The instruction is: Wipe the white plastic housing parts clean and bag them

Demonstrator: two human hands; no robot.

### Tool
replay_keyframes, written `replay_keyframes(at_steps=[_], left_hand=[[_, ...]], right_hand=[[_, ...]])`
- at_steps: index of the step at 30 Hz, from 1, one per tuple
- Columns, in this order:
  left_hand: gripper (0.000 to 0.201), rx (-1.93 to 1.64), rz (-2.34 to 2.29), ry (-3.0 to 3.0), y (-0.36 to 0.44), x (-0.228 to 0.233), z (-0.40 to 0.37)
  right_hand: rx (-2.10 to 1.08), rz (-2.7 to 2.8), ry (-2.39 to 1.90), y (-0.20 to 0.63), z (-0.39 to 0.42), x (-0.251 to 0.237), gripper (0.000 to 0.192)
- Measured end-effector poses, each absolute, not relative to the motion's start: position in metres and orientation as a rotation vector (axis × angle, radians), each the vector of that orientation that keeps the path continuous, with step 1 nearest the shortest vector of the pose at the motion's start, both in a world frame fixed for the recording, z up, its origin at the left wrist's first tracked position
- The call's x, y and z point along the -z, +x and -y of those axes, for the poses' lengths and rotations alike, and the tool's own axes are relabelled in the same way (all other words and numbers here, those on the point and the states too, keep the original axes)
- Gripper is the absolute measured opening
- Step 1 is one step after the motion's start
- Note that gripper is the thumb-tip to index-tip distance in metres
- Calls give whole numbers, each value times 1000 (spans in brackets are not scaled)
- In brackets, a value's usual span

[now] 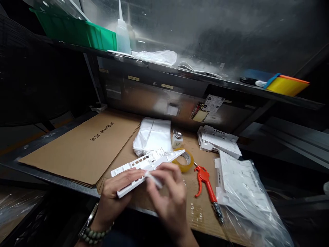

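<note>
At lower centre of the frame, two hands work a long white plastic panel (146, 167) held just above the front edge of the desk (77, 151): the left hand (115, 195), a bead bracelet (95, 236) at its wrist, is closed around the panel's near end from below, while the right hand (168, 192) pinches what looks like a small white cloth or tab (154, 179) against the panel's edge. The step in hand appears to be wiping or trimming that edge; the next move would likely call for a steady grip on the left and a light touch along the slotted rim. Left of the hands lies flattened cardboard (84, 147) with printed characters. Behind the panel sit a stack of clear bags (153, 135), a small capped bottle (177, 139) and a roll of tape (186, 161). Right of centre rest a red air blow gun (205, 181), stacked white housings (221, 140) and more bagged white parts (241, 185). Above, a shelf (195, 79) carries a green bin (77, 32), a squeeze bottle (122, 32) and a yellow tray (286, 85); the surroundings are dark.
</note>
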State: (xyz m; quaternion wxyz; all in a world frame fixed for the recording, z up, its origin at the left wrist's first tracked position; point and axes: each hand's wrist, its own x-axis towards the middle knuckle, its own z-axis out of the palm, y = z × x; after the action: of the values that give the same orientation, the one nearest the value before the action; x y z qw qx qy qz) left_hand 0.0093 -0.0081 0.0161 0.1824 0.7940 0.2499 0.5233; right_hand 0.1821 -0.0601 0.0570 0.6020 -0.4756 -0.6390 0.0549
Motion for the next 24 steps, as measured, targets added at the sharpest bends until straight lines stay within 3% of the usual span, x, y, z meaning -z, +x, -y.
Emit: replay_keyframes(at_steps=[3,10,14,17,24], left_hand=[[41,-1459,-697,2282,8,-17,8],[30,-1470,-721,2208,9,-12,6],[35,-1440,-777,2190,1,-7,4],[29,-1416,-822,2077,-5,-6,4],[23,-1304,-762,1970,-5,-14,-2]], right_hand=[[-29,1403,-1225,194,56,-58,12],[-165,1543,-1027,172,65,-55,20],[35,1376,-1320,229,38,-44,7],[121,1151,-1427,268,30,-46,15],[-661,1247,-1171,231,59,-58,18]])
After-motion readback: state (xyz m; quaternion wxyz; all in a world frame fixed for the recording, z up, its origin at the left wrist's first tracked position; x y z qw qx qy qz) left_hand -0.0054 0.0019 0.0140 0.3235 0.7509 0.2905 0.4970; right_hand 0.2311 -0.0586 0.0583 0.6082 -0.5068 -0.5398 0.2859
